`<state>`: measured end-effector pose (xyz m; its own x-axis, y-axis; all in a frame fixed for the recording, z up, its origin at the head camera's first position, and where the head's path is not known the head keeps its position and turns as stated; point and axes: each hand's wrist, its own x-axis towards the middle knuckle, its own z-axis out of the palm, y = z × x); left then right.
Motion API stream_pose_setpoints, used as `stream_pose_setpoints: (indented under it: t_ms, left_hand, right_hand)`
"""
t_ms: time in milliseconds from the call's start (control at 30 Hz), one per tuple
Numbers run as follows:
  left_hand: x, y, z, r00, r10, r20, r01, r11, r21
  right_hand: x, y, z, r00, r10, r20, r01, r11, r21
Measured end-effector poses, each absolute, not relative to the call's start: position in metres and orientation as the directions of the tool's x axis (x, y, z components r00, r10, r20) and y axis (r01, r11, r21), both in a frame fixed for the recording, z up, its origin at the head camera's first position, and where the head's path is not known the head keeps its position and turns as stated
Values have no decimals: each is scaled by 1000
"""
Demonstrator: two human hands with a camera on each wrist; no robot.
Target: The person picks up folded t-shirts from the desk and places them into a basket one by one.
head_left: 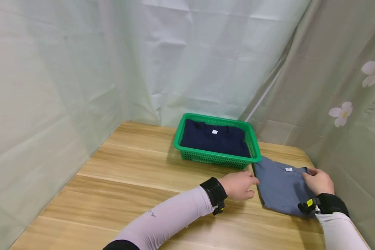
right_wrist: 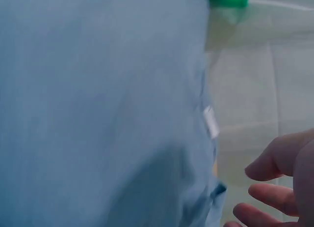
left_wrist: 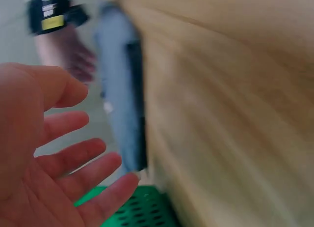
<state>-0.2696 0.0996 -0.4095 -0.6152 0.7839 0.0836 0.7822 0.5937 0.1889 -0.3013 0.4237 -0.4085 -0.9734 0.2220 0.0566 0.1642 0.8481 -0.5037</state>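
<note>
A folded grey-blue shirt (head_left: 281, 189) lies flat on the wooden table, with a small white label at its neckline. My left hand (head_left: 239, 185) is just left of the shirt's edge; in the left wrist view its fingers (left_wrist: 93, 175) are spread and hold nothing. Over the shirt's right upper corner is my right hand (head_left: 320, 181), its fingers loosely bent. The right wrist view shows its thumb (right_wrist: 267, 163) apart from the cloth. Behind the left hand stands a green basket (head_left: 218, 159), and inside it lies a folded navy shirt (head_left: 214, 140).
The wooden table (head_left: 128, 187) extends left and toward the front. Pale curtains (head_left: 190, 62) hang along its left and back, and a beige flowered curtain (head_left: 337, 69) hangs close on the right. The basket's near right corner stands against the grey-blue shirt's far left corner.
</note>
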Motion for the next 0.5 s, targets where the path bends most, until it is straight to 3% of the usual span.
stream_pose_setpoints:
  t_ms: [133, 500]
  left_hand:
    - [-268, 116, -424, -642, 765, 42, 764, 635, 111]
    - [-262, 140, -439, -589, 798, -130, 800, 598, 46]
  right_hand:
    - [-300, 432, -411, -975, 218, 39, 184, 896, -405]
    - [-306, 435, -423, -990, -9, -140, 34, 953, -302]
